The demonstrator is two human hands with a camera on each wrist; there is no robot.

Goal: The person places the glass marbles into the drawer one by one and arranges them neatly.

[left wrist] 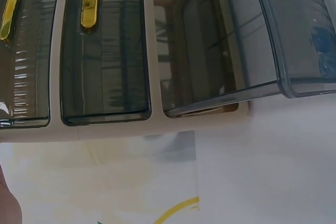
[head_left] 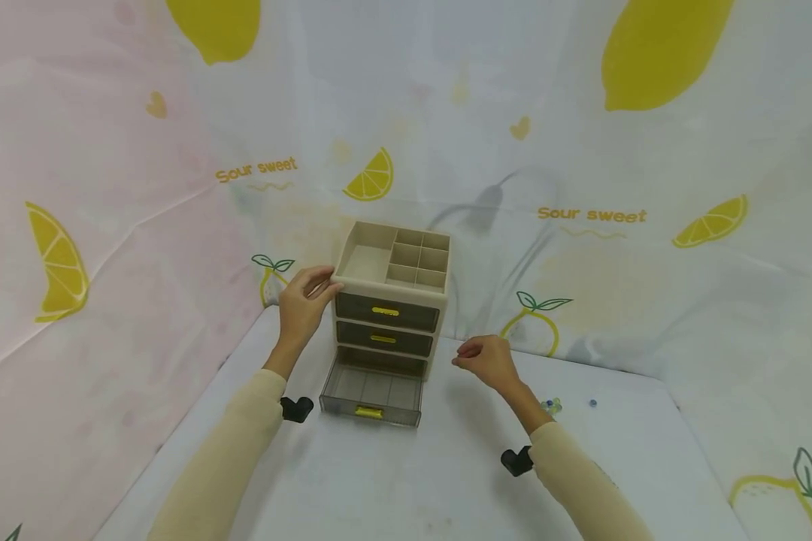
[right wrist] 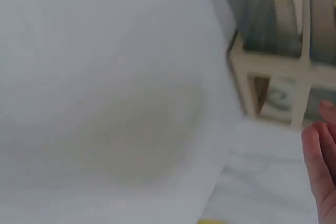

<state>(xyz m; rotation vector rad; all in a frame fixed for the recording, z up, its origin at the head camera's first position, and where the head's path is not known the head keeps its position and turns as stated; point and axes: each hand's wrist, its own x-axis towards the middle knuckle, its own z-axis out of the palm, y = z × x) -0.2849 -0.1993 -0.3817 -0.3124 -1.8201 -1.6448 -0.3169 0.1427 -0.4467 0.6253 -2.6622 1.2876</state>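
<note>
A beige desktop drawer organizer [head_left: 390,288] stands on the white table, with an open compartment tray on top. Its bottom drawer [head_left: 372,385], smoky and see-through with a yellow handle, is pulled out; the two above are closed. My left hand [head_left: 301,306] grips the organizer's upper left front corner, thumb at the front rim. Only a sliver of that hand shows in the left wrist view, where a blue patch [left wrist: 324,51] appears at the pulled-out drawer. My right hand [head_left: 489,362] hovers to the organizer's right, fingers loosely bent, with nothing visible between thumb and fingertips.
A small cluster of green and blue beads [head_left: 552,406] lies on the table beyond my right forearm, with a single blue bead [head_left: 592,403] farther right. A lemon-print cloth [head_left: 460,173] hangs close behind the organizer and along both sides of the table.
</note>
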